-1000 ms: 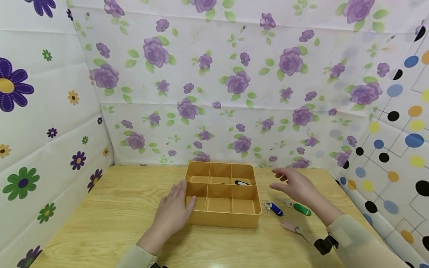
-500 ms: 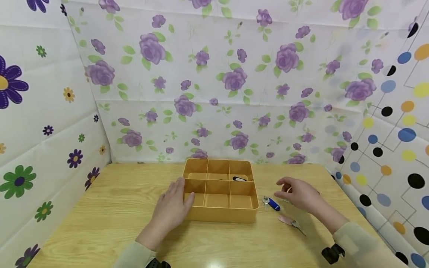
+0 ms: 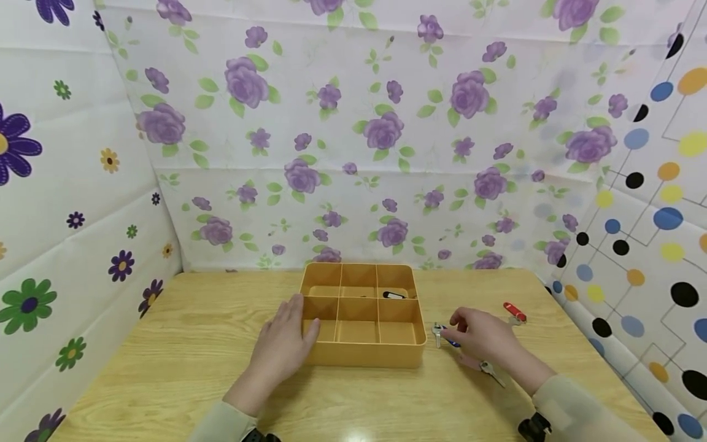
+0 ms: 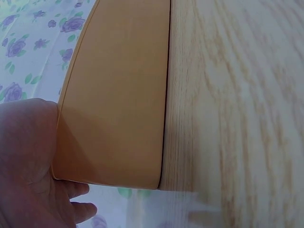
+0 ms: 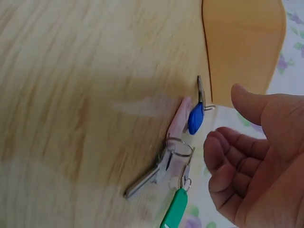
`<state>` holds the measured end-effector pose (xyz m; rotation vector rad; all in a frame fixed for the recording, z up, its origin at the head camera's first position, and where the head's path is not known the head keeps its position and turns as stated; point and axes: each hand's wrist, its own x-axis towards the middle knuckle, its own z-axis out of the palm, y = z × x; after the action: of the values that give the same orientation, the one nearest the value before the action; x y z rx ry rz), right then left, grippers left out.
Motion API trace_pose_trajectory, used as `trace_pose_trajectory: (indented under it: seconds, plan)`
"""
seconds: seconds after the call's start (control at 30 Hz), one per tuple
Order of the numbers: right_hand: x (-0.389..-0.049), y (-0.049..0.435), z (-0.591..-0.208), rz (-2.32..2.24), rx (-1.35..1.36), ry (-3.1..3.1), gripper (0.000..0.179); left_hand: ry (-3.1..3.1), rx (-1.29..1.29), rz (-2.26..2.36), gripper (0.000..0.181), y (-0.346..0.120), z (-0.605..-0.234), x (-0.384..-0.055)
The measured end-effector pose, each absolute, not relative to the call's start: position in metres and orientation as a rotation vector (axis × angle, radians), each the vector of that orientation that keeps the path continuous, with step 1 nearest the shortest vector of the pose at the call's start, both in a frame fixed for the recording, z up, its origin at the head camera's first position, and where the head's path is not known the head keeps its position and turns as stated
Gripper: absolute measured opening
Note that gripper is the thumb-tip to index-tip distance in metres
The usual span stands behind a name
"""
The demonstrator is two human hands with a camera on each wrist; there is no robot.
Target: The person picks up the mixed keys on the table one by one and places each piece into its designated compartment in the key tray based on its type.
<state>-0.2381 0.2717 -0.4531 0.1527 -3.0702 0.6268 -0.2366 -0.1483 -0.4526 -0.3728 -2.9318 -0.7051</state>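
My left hand holds the left wall of a yellow compartment box, fingers down its outer side and thumb over the rim. My right hand hovers just above several tagged keys to the right of the box, fingers loosely curled, thumb apart, holding nothing. Under its fingertips lies a key with a blue tag, partly covered in the head view. Beside it is a key with a pink tag. A key with a green tag shows in the right wrist view; my hand hides it in the head view.
A key with a red tag lies farther back on the right of the wooden table. A black tag with a white label sits in the box's back right compartment. Patterned cloth walls off the back and sides.
My right hand has drawn back toward me and lowered over the keys, uncovering the red tag and covering the green one. My left hand keeps its place on the box. The view has shifted slightly.
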Motion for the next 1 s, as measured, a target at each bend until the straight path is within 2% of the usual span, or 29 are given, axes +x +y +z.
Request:
trace_pose_trajectory:
  seconds: [0.5,1.0]
  plan:
    - [-0.247,0.264,-0.464,0.515,0.081,-3.133,0.047,-2.914,-0.37,-0.707,0.081,-0.147,-0.454,-0.236]
    - [-0.251,0.27,-0.463,0.69,0.093,-3.14,0.029,-2.913,-0.374,-0.707,0.081,-0.148,-0.452,-0.235]
